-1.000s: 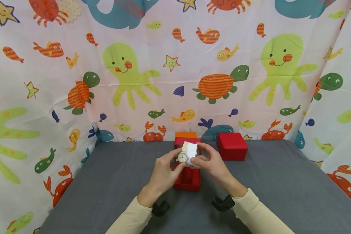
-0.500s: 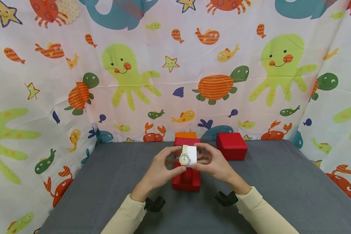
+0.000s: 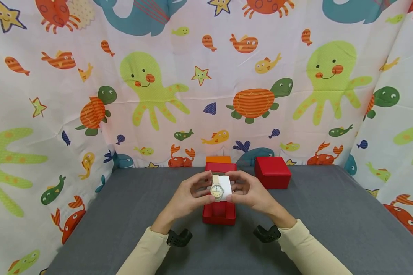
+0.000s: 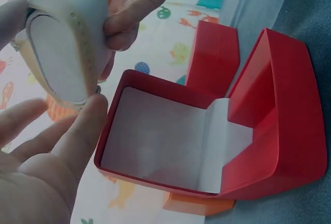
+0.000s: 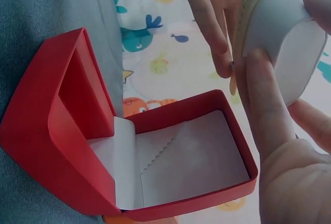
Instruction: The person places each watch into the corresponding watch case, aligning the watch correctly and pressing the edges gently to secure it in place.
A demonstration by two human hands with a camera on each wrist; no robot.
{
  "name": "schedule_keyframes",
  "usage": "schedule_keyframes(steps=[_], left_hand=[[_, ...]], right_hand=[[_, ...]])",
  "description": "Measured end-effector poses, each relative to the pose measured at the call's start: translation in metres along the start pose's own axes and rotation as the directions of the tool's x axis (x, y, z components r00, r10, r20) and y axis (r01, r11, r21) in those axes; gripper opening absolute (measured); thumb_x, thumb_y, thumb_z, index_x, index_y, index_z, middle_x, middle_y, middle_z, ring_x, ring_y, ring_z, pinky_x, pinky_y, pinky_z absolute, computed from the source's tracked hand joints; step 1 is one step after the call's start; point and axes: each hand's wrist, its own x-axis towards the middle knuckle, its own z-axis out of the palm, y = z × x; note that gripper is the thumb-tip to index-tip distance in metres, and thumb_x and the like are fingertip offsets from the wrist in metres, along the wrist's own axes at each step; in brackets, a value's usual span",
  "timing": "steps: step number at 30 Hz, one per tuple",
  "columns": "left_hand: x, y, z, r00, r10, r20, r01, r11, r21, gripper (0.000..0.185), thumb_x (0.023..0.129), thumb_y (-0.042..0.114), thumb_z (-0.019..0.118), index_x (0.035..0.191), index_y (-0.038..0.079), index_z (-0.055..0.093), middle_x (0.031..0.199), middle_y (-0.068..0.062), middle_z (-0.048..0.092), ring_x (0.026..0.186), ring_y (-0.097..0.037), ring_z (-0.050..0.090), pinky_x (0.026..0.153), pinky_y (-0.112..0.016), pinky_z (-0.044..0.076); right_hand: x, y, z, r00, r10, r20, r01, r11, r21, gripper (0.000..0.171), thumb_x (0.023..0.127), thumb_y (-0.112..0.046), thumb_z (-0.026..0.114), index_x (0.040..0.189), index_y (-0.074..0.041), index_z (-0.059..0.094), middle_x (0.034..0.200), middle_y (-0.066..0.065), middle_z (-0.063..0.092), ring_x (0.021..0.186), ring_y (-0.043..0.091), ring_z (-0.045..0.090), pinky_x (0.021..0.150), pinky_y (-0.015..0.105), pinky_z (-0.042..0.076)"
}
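Cream-strapped, the watch (image 3: 217, 189) sits wrapped on a white cushion (image 3: 225, 185) at frame centre, pinched between the left hand (image 3: 188, 195) and right hand (image 3: 252, 193), just above the open red box (image 3: 219, 214) on the grey table (image 3: 124, 214).

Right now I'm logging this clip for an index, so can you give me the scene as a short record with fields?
setting: grey table, sea-animal print curtain on three sides
held item: wristwatch strapped round a white cushion
left hand: grips the watch side of the cushion
right hand: grips the cushion's other side
below the hands: open red watch box, white lining, nothing in it
also on table: closed red box; orange box behind the open one
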Motion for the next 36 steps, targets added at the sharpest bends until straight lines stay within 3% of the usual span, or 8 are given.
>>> schedule_keyframes(steps=[4, 12, 15, 22, 30, 36], left_hand=[[0.0, -0.001, 0.001, 0.999, -0.034, -0.002, 0.034, 0.999, 0.023, 0.067, 0.083, 0.006, 0.073, 0.141, -0.002, 0.04, 0.135, -0.018, 0.049, 0.123, -0.037, 0.049, 0.099, -0.052, 0.04], [-0.004, -0.004, 0.001, 0.998, -0.066, 0.008, 0.066, 0.998, 0.012, 0.069, 0.082, 0.001, 0.073, 0.142, -0.004, 0.039, 0.141, -0.017, 0.046, 0.126, -0.033, 0.048, 0.098, -0.039, 0.043], [-0.004, -0.004, 0.001, 0.996, -0.085, 0.004, 0.085, 0.996, 0.018, 0.069, 0.082, 0.003, 0.073, 0.142, -0.003, 0.04, 0.142, -0.015, 0.045, 0.126, -0.032, 0.049, 0.098, -0.041, 0.043], [0.003, -0.034, -0.002, 0.998, -0.057, 0.003, 0.057, 0.998, 0.036, 0.071, 0.081, 0.013, 0.077, 0.143, 0.005, 0.043, 0.144, -0.005, 0.046, 0.126, -0.023, 0.05, 0.099, -0.046, 0.041], [0.002, -0.031, -0.004, 0.997, -0.08, -0.022, 0.082, 0.991, 0.104, 0.071, 0.078, 0.02, 0.08, 0.141, 0.007, 0.047, 0.138, -0.003, 0.052, 0.119, -0.023, 0.056, 0.096, -0.042, 0.045], [0.003, -0.033, -0.002, 0.995, -0.102, -0.011, 0.103, 0.983, 0.153, 0.068, 0.077, 0.025, 0.081, 0.137, 0.01, 0.052, 0.131, -0.005, 0.056, 0.113, -0.023, 0.059, 0.096, -0.046, 0.046]], right_hand=[[-0.001, 0.002, 0.0, 1.0, 0.01, 0.014, -0.01, 1.0, 0.011, 0.064, 0.081, -0.002, 0.074, 0.137, -0.002, 0.042, 0.129, 0.02, 0.048, 0.1, 0.034, 0.061, 0.082, 0.038, 0.055], [-0.001, 0.008, 0.001, 0.998, -0.005, 0.064, 0.005, 1.0, 0.001, 0.067, 0.081, -0.002, 0.074, 0.139, 0.001, 0.042, 0.125, 0.023, 0.052, 0.1, 0.034, 0.063, 0.081, 0.039, 0.054], [-0.001, 0.008, 0.001, 0.997, -0.009, 0.07, 0.01, 1.0, -0.013, 0.066, 0.081, -0.003, 0.074, 0.139, 0.001, 0.042, 0.122, 0.024, 0.053, 0.098, 0.034, 0.063, 0.08, 0.038, 0.055], [-0.001, 0.007, 0.001, 0.999, 0.003, 0.046, 0.001, 0.998, -0.07, 0.068, 0.08, -0.004, 0.075, 0.14, 0.003, 0.042, 0.119, 0.024, 0.055, 0.096, 0.036, 0.062, 0.079, 0.036, 0.055], [0.001, 0.01, 0.003, 0.999, -0.006, 0.047, 0.01, 0.996, -0.083, 0.068, 0.08, -0.007, 0.076, 0.139, 0.003, 0.044, 0.115, 0.021, 0.059, 0.094, 0.033, 0.063, 0.079, 0.036, 0.055], [-0.003, 0.011, 0.003, 0.999, 0.009, 0.053, -0.005, 0.997, -0.079, 0.068, 0.08, -0.005, 0.076, 0.139, 0.003, 0.044, 0.113, 0.021, 0.059, 0.092, 0.033, 0.063, 0.078, 0.035, 0.056]])
